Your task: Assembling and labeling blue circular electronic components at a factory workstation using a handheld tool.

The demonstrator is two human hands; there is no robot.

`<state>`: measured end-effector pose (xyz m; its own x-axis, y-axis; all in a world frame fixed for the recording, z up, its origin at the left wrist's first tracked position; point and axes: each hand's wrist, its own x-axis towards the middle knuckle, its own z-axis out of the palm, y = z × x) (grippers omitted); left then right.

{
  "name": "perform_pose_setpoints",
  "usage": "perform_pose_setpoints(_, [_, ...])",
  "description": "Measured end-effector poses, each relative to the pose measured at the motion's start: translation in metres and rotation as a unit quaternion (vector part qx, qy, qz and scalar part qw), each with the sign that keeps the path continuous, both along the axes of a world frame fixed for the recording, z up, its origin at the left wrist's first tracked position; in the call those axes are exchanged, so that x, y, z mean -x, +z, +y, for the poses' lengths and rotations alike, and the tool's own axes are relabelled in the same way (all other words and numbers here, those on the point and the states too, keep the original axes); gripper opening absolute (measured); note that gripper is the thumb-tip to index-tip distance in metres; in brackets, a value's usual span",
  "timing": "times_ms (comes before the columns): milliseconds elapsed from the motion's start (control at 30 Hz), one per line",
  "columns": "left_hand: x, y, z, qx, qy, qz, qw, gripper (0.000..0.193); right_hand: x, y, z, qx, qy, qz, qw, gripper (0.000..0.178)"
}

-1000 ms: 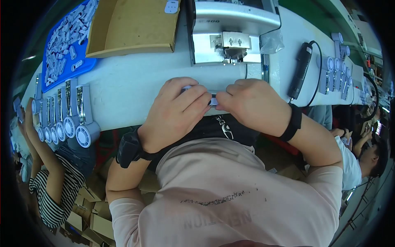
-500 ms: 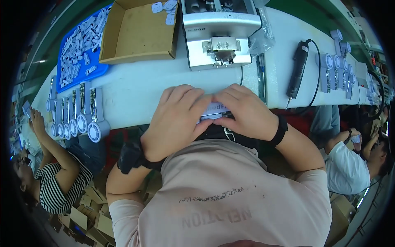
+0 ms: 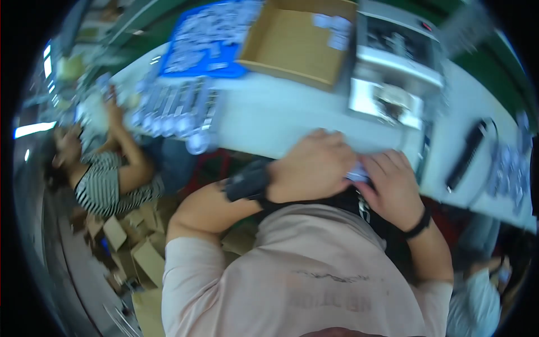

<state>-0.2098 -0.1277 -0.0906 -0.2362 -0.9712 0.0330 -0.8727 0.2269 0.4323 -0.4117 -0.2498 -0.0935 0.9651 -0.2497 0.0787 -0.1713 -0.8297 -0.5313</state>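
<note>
Both hands meet at the table's near edge, close to my body, around a pale plastic part (image 3: pixel 357 173). Most of that part is covered by fingers, and the picture is smeared, so its full shape does not show. My left hand (image 3: pixel 314 167) lies over its left side with fingers bent and closed. On the other side, my right hand (image 3: pixel 394 188) pinches the part between thumb and fingers. Nearest to my left hand on the table is a row of pale handles with round ends (image 3: pixel 197 141). A silver bench machine (image 3: pixel 398 67) stands just beyond the hands.
At the back left, a blue tray (image 3: pixel 227 71) holds many small pale pieces, beside a shallow cardboard box (image 3: pixel 286 42) with several flat pieces. An electric screwdriver (image 3: pixel 467 154) and more pale handles (image 3: pixel 508 177) lie right. Co-workers sit at both sides; cartons (image 3: pixel 149 261) fill the floor left.
The whole view has swung, so table and things appear shifted right and tilted, with blur. Both hands still hold the pale part, now more covered by the left hand.
</note>
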Motion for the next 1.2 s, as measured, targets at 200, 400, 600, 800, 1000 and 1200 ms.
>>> perform_pose_setpoints(200, [0.009,0.000,0.010,0.028,0.028,-0.035,0.999,0.032,-0.006,0.008,0.000,-0.044,0.019,0.064,0.997,0.052])
perform_pose_setpoints(400, [-0.041,0.038,0.043,0.021,0.063,-0.031,0.997,0.023,-0.003,0.020,0.014,-0.106,-0.038,-0.049,0.992,0.048])
perform_pose_setpoints(600, [-0.279,0.074,0.093,0.176,0.361,-0.135,0.906,0.036,-0.009,-0.017,0.027,-0.233,-0.170,-0.007,0.957,0.044])
perform_pose_setpoints(800, [-0.522,0.044,0.168,0.131,0.504,-0.302,0.799,0.038,-0.028,-0.019,0.030,-0.140,-0.142,0.012,0.980,0.039])
perform_pose_setpoints(1000, [-0.571,-0.024,0.158,-0.072,0.566,-0.182,0.801,0.038,-0.053,0.006,0.037,-0.102,-0.145,0.077,0.981,0.037])
perform_pose_setpoints(1200, [-0.558,0.000,0.166,0.118,0.510,-0.235,0.819,0.036,-0.150,0.042,0.041,-0.028,0.090,0.045,0.995,0.042])
